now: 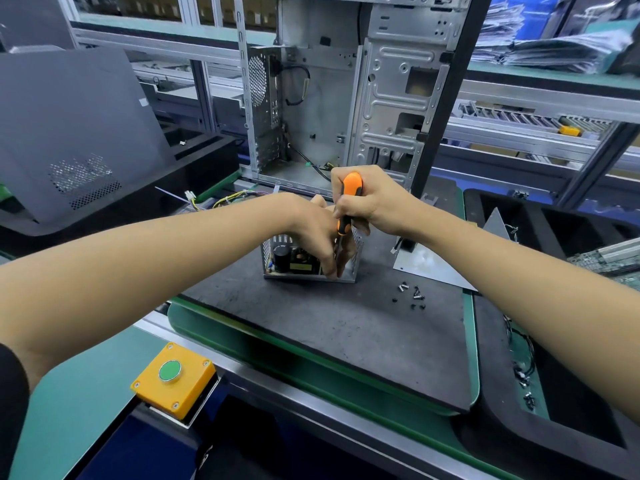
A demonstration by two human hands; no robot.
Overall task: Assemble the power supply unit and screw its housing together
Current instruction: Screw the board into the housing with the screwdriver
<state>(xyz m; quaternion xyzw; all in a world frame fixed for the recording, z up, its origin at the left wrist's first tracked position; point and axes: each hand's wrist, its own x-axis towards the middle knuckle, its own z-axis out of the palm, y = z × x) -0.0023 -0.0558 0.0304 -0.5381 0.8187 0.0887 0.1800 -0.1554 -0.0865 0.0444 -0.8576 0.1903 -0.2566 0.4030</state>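
A person's right hand (372, 202) grips an orange-and-black screwdriver (347, 202) upright, fingers curled round the handle, its shaft pointing down into an open power supply unit (300, 259). The left hand (317, 230) reaches in from the other side, fingertips curled down at the shaft just under the right hand — whether they pinch a screw or only steady the tip cannot be told. The unit, a perforated metal box with a black capacitor and a circuit board showing inside, sits directly beneath both hands on a dark foam mat (329, 327) on the table.

Just to the right of the right hand's wrist lies a flat metal cover panel (433, 265), and near its front edge a scatter of loose screws (412, 294). Beyond the hands stands an open computer case (346, 91) (side panel off, cables trailing at its base), with a bundle of coloured wires (232, 197) beyond the left hand. Nearest the person, below the left forearm, is a yellow box with a green push-button (170, 370).
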